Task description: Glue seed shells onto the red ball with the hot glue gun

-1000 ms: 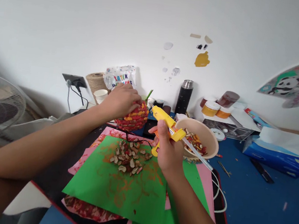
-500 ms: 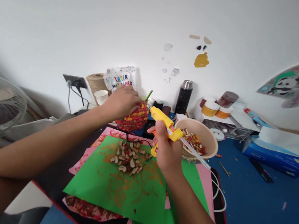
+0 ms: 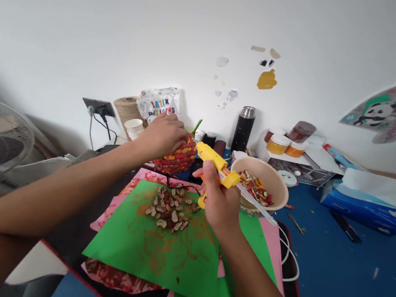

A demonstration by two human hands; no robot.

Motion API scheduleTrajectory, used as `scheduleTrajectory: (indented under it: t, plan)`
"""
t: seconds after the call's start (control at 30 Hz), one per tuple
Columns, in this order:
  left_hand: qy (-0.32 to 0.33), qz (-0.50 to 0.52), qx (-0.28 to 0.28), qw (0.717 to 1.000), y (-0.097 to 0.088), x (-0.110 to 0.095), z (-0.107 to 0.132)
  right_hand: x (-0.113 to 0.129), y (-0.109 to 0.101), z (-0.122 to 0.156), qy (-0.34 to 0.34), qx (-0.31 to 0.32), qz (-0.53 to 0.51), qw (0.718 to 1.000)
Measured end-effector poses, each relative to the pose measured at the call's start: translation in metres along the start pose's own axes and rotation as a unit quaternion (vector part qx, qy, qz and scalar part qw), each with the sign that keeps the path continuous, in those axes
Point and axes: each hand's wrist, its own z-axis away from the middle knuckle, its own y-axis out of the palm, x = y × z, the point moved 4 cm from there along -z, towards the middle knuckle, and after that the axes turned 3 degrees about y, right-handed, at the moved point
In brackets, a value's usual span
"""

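Soft lt, darker lower L, wide-angle edge distort.

One wide view looks out from the person's head, facing forward and tilted down. The bare left hand (image 3: 165, 136) and bare right hand (image 3: 223, 201) lie near, around mid-frame; the flat blue bench (image 3: 341, 279) fills the lower right, and the upright white wall (image 3: 126, 27) spans the top, farther off.

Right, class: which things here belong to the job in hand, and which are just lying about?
Seemingly in the job:
yellow glue gun, in the right hand
red-and-orange rounded piece, under the left hand
peanut shells on the green sheet
bowl of shells

Probably just lying about:
black flask
fan
balloon packet
blue pack
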Motion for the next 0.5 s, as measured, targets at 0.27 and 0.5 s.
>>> scheduleTrajectory:
  t: [0.27,0.5]
  plan:
    - [0.000,0.001,-0.011,1.000,0.0020,0.0008,0.0011,0.0034,0.0000,0.0014,-0.007,0.000,0.011,1.000]
    - [-0.003,0.003,-0.001,1.000,0.0063,0.0023,0.0016,0.0020,0.0014,0.0023,-0.009,0.007,0.021,1.000]
